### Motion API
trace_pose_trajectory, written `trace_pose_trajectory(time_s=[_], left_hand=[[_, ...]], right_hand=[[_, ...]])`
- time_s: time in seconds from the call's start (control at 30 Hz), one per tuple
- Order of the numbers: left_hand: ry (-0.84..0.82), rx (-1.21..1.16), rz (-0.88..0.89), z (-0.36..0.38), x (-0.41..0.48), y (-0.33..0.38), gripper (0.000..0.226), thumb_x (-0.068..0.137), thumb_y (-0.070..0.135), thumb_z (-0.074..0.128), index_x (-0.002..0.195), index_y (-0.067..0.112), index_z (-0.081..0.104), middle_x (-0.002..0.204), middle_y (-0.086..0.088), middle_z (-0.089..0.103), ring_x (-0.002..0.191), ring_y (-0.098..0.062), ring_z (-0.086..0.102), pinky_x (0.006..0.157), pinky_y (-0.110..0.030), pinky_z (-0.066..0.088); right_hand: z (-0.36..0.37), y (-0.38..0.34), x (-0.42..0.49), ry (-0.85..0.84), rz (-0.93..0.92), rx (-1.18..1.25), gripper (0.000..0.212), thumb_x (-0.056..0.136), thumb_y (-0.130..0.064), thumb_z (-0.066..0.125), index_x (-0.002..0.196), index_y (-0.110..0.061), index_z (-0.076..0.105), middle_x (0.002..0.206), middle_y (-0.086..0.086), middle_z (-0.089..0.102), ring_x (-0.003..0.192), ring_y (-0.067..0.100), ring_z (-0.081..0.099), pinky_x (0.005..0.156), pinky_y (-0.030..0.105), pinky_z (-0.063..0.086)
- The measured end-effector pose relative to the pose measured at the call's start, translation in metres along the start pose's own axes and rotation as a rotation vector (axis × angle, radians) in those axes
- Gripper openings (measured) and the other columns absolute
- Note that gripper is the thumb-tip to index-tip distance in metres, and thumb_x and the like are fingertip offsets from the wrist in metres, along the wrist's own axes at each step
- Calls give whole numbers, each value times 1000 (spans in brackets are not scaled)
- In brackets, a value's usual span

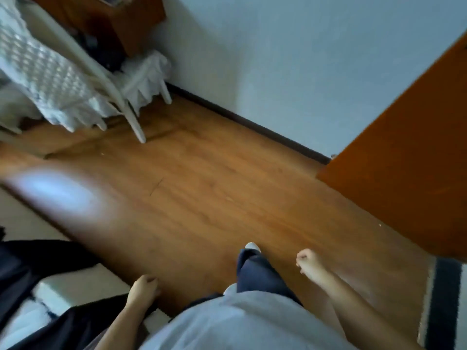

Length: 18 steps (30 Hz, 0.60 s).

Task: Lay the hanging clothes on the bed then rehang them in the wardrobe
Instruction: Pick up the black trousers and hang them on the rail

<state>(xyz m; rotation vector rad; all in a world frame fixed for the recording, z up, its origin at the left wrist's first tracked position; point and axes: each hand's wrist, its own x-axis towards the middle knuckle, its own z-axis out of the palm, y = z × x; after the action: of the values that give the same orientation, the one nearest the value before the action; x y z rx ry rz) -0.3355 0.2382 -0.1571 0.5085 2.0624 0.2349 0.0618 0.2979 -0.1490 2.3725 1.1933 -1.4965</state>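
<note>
Wooden flooring (202, 178) filled most of the view, blurred by camera motion, running from below both hands out to a pale wall (290, 59) with a dark skirting board (252, 122) at its foot. The left hand (144, 286) hung low beside the body with its fingers curled loosely inward and nothing in its grip. The right hand (308, 261) was held a little farther forward, its fingers also curled into a loose fist, and it too was empty. Between the two hands showed the person's grey top (240, 324), a dark blue trouser leg (255, 271) and the pale toe of a shoe (252, 246) stepping forward. Dark clothes (38, 271) lay spread just to the left of the left hand, over a light surface (25, 223) that seemed to be the edge of the bed, though blur made that hard to confirm. Well ahead of the left hand stood a white frame (126, 107) draped with a pale textured cloth (45, 77), with brown wooden furniture (113, 18) behind it. An orange-brown wooden panel (404, 160), apparently a door, stood ahead and to the right of the right hand, and a striped rug (442, 299) lay on the floor just beyond the right forearm.
</note>
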Motion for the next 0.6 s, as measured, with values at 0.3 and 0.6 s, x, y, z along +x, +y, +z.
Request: trace_pose_trajectory(time_s=[0.3,0.6], left_hand=[[340,-607,-319,5,-52,-27,26,92,0,39,111,-11,53,95,-25,62,75,-32,58,76,-41,47],[444,-1169,-734,20,-65,-80,28,95,14,38,115,0,53,117,-23,60,93,-29,56,70,-34,37]], right_hand=[[-45,-151,77,-126,-269,-431,10,90,-17,44,88,-16,54,99,11,67,89,27,62,71,26,43],[66,-320,71,-347,-503,-639,19,90,-11,45,75,-20,51,70,-2,59,73,23,60,78,37,51]])
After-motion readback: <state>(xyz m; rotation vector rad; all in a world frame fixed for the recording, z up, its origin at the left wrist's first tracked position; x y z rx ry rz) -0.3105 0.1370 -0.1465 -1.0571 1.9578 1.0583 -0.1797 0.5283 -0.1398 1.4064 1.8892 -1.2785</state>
